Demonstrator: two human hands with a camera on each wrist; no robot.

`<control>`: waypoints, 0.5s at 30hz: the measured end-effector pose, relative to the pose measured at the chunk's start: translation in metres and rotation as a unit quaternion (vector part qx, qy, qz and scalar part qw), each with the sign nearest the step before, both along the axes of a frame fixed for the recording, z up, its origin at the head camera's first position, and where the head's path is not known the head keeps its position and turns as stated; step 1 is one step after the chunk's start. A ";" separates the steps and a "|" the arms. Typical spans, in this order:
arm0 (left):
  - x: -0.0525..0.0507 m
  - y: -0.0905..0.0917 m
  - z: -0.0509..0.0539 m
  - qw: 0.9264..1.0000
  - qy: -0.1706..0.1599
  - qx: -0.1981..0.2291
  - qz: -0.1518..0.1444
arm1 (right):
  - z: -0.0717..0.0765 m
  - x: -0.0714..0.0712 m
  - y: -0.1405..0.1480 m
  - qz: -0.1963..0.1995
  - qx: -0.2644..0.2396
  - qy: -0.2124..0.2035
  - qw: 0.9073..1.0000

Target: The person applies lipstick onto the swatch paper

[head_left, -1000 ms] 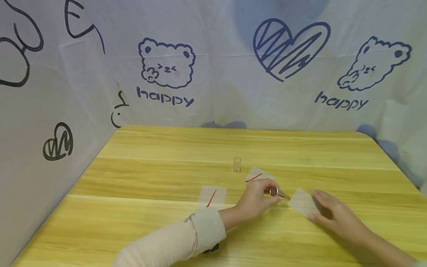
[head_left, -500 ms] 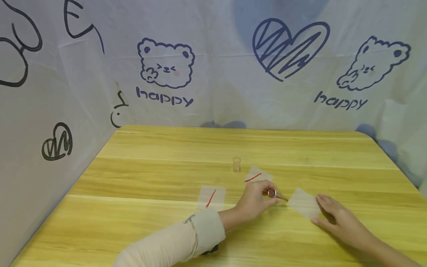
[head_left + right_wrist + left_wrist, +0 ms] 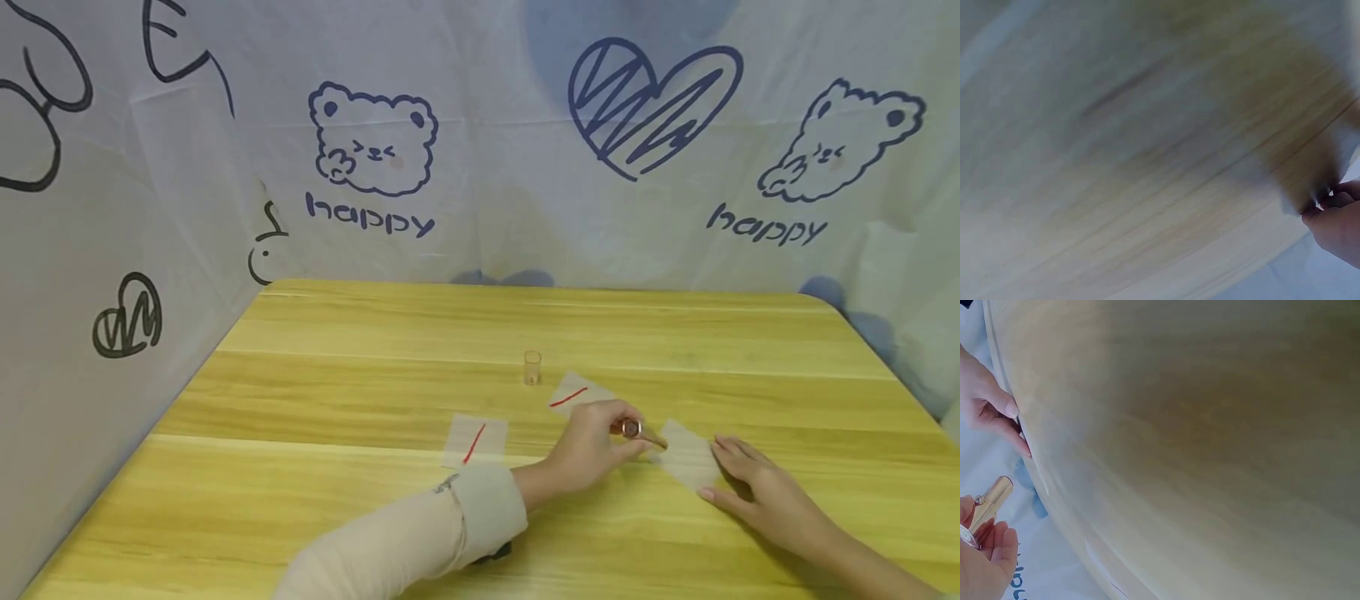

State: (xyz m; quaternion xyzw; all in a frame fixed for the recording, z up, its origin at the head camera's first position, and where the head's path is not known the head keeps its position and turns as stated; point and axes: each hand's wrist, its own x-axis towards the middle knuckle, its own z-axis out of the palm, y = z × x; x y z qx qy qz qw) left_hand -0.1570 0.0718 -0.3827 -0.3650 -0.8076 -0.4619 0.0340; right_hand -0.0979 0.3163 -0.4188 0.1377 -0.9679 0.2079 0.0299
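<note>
In the head view my left hand [image 3: 592, 446] grips a slim gold lipstick tube [image 3: 632, 429], its far end over the left edge of a blank white paper square [image 3: 688, 457]. The gold tube [image 3: 992, 503] also shows between finger and thumb in the left wrist view. My right hand [image 3: 768, 496] rests at that paper's right edge, thumb and fingers spread and touching it. In the right wrist view the right hand [image 3: 1338, 219] is partly cut off. Two more paper squares, each with a red stroke, lie left: one paper [image 3: 480, 429] nearer, another paper [image 3: 581, 387] behind the left hand.
A small clear cylindrical cap [image 3: 532, 368] stands upright on the wooden table [image 3: 337, 383], beyond the papers. White fabric [image 3: 487, 150] with drawn bears and hearts hangs behind and to the left. A dark object [image 3: 492, 552] shows partly under the left sleeve.
My left hand shifts slightly right with the lipstick, bringing its tip over the blank paper. My right hand has slid a little right along the paper's edge.
</note>
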 end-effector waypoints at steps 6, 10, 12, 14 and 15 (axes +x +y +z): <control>-0.004 0.008 0.001 1.000 0.016 0.004 0.007 | -0.003 0.001 0.001 0.005 -0.010 0.027 1.000; -0.007 0.012 0.002 1.000 0.023 -0.001 0.019 | -0.005 0.001 0.002 0.005 -0.012 0.041 0.999; -0.008 0.014 0.002 0.999 0.020 -0.004 0.025 | -0.006 0.001 0.002 0.003 -0.013 0.040 0.999; -0.010 0.016 0.002 0.999 0.018 -0.009 0.032 | -0.006 0.001 0.002 0.001 -0.015 0.036 0.999; -0.010 0.018 0.002 0.999 0.016 -0.011 0.035 | -0.006 0.001 0.002 -0.001 -0.015 0.035 0.999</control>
